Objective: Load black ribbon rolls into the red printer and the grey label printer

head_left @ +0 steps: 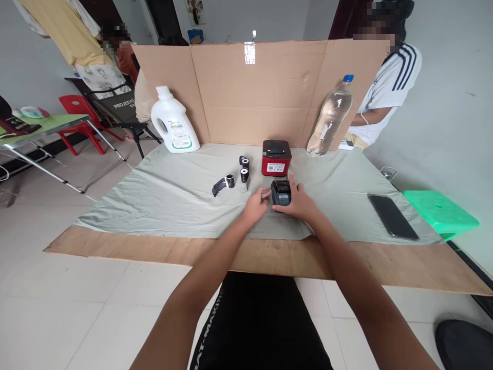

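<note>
My right hand (302, 204) wraps around the right side of a small dark box-shaped device, which looks like a portable printer (281, 193), its thumb along the near edge. At the printer's left side is my left hand (256, 205), fingers slightly bent and apart; whether the tips touch it I cannot tell. Just behind stands a red and black box-shaped device (276, 158) with a white label on its front. To the left lie several small black rolls (244, 174), and one roll (229, 181) has a loose black strip trailing from it.
A white detergent jug (177, 126) and a clear bottle with a blue cap (332, 119) stand before a cardboard screen (254, 92). A dark phone (392, 216) lies at the right on the grey cloth (173, 205). Beside the table is a green stool (441, 210); people sit beyond.
</note>
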The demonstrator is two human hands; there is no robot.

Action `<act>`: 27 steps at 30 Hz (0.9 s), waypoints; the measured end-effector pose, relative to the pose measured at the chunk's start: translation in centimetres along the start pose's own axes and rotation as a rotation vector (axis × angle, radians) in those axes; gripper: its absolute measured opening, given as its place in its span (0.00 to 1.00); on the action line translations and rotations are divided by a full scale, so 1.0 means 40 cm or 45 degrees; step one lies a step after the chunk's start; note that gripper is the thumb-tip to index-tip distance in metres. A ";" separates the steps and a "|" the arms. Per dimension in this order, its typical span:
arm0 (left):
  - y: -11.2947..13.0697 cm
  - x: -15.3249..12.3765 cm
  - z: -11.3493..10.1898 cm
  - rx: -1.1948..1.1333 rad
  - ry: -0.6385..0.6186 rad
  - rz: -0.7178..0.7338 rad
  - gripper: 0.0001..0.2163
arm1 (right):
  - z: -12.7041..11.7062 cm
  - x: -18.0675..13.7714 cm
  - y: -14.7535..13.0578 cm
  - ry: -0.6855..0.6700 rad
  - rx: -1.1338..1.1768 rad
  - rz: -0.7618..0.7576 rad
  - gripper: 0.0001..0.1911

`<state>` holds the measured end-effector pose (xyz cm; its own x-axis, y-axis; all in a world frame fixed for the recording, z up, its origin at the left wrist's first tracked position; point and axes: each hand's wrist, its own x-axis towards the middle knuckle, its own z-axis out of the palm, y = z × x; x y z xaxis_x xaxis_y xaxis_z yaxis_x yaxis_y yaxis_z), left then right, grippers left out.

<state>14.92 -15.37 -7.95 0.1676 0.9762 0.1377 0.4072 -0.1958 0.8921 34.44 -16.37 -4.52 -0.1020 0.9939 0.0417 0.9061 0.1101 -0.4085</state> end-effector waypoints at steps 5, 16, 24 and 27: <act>-0.016 0.012 0.006 -0.263 0.004 -0.031 0.26 | 0.000 0.001 0.002 -0.007 0.006 0.000 0.73; -0.035 0.021 0.008 -0.499 -0.017 0.039 0.26 | -0.001 -0.002 0.000 -0.011 0.029 -0.010 0.72; -0.041 0.020 0.009 -0.562 -0.081 0.099 0.26 | 0.000 -0.002 0.001 -0.017 0.052 -0.013 0.71; -0.043 0.018 0.011 -0.584 -0.091 0.093 0.26 | -0.004 -0.003 -0.002 -0.036 0.072 -0.011 0.72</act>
<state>14.73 -14.36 -9.59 0.2490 0.9494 0.1915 -0.0441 -0.1864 0.9815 34.45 -16.51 -4.37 -0.1218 0.9923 0.0204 0.8804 0.1175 -0.4594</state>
